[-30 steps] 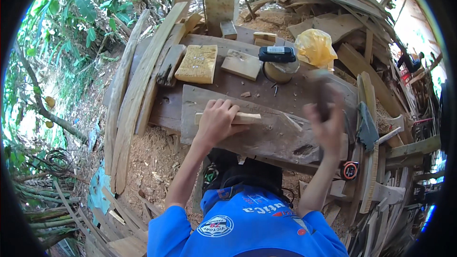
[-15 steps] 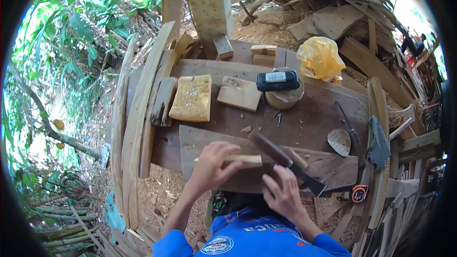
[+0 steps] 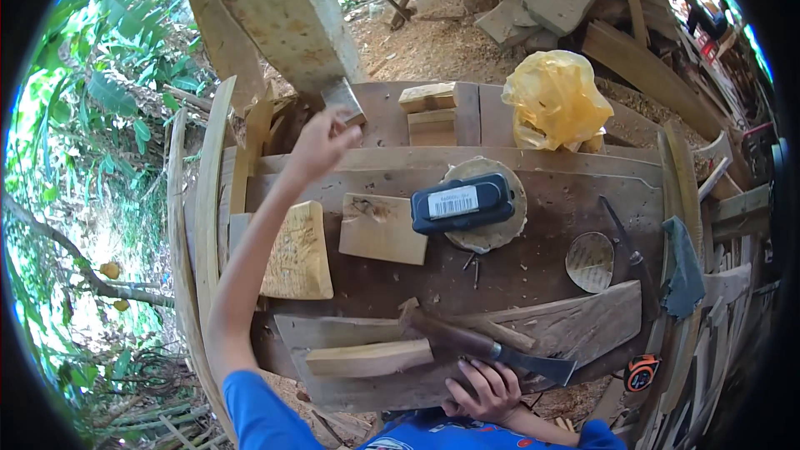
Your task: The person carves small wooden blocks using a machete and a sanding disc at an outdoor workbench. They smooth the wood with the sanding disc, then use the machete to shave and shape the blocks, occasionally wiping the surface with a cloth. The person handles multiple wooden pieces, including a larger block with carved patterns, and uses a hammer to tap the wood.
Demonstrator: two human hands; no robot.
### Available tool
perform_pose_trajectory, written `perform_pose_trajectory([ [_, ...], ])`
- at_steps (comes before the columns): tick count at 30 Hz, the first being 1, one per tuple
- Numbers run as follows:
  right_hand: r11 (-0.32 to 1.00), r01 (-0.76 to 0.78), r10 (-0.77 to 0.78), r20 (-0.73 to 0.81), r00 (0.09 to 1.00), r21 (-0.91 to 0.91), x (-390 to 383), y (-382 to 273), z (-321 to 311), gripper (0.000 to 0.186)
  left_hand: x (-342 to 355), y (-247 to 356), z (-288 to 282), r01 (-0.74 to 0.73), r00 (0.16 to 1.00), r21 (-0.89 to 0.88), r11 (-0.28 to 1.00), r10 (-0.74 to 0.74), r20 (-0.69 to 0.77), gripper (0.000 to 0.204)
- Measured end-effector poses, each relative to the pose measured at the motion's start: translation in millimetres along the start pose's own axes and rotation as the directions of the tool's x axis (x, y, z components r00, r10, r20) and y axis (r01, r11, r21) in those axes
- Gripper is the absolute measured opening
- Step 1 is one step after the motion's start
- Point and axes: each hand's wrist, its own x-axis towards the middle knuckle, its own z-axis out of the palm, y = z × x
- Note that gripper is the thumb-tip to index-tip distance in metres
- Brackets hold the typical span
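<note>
Small wooden block (image 3: 343, 100), upper left of centre in the frame, at the far edge of the desk (image 3: 542, 275), just below a big pale timber post (image 3: 283, 8). Pinched at its near corner by the fingertips of the left hand (image 3: 321, 143), arm stretched far forward; grip closed lightly round the block, thumb side hidden. Probably light, stiff and dry, rough-sawn, so no slipping; sharp corners and splinters likely. Best taken across the two flat faces rather than by a corner, since a corner pinch lets it swivel.

Lower centre: hatchet (image 3: 492, 348) lying flat on a wide plank (image 3: 583, 317), dark wooden handle pointing left, steel blade to the right. Right hand (image 3: 487, 387) resting beneath it, fingers curled up against the plank edge near the head; whether the fingers actually clasp the tool cannot be told. Head-heavy, hard, edge dangerous; handle the only safe place for a hold, close to the head for control.

Just left of the hatchet, a pale squared wooden stick (image 3: 371, 358) on the same plank. Further up the desk: carved yellowish slab (image 3: 298, 252) at left, plain square board (image 3: 383, 229) in the middle, dark sharpening stone case (image 3: 462, 202) on a round wood disc (image 3: 500, 237), a few nails (image 3: 472, 265) below it. Yellow plastic bag (image 3: 557, 98) upper right, orange tape measure (image 3: 640, 372) lower right.
</note>
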Motion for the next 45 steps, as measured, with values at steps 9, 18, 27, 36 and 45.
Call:
perform_pose_trajectory([
  [9,0.997,0.071,-0.070,0.026,0.997,-0.027,4.0,8.6,-2.1,0.030,126.6,-68.5,62.7,0.567,0.823,0.255,0.784,-0.523,-0.220,0.095],
  [18,1.000,0.027,-0.027,-0.005,1.000,0.010,-5.5,4.6,-0.6,0.028,84.3,-62.2,-18.0,0.165,0.984,-0.975,-0.146,-0.041,0.172,0.060],
  [27,0.996,0.004,0.008,-0.128,0.992,0.089,0.2,0.7,2.7,0.031,-121.1,87.1,-61.1,-0.105,0.994,-0.721,0.685,0.093,-0.056,0.069],
  [36,0.842,0.137,0.112,-0.417,0.902,0.522,5.6,-14.1,-26.3,0.038,-280.0,170.4,13.7,-0.451,0.773,-0.118,0.884,0.454,0.443,0.063],
  [45,0.941,-0.052,0.223,-0.498,0.838,0.333,-22.6,21.1,-87.9,0.037,-274.9,159.0,15.1,-0.545,0.799,-0.175,0.820,0.572,0.188,0.052],
])
